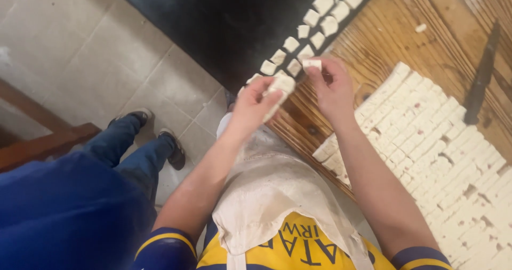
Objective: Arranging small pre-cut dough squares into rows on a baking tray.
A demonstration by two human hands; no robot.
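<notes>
- The left hand [256, 103] is closed around several white dough pieces [281, 84], which stick out past the fingertips toward the right; how many it holds cannot be made out.
- The right hand [332, 86] pinches a single white dough cube [312, 63] between thumb and fingertips, at the far tip of the hand, just above the edge where the wooden board [384, 41] meets the black tray [234, 25].
- The two hands are close together, nearly touching, with the held pieces between them.
- On the black tray, a double row of dough cubes [314, 27] runs from near the hands away to the far right corner; the row is cut off at the top edge.
- To the right, a large sheet of cut dough [437, 147] lies on the wooden board, scored into many small squares; its near and right parts run out of view.
- A dark knife [482, 73] lies on the board beyond the sheet, blurred, its far end hard to tell.
- A pale apron [272, 190] covers the person's front and hides the near edge of the board.
- At the left, another person's blue sleeve [64, 211], jeans and dark shoes [176, 150] stand on the tiled floor [80, 51].
</notes>
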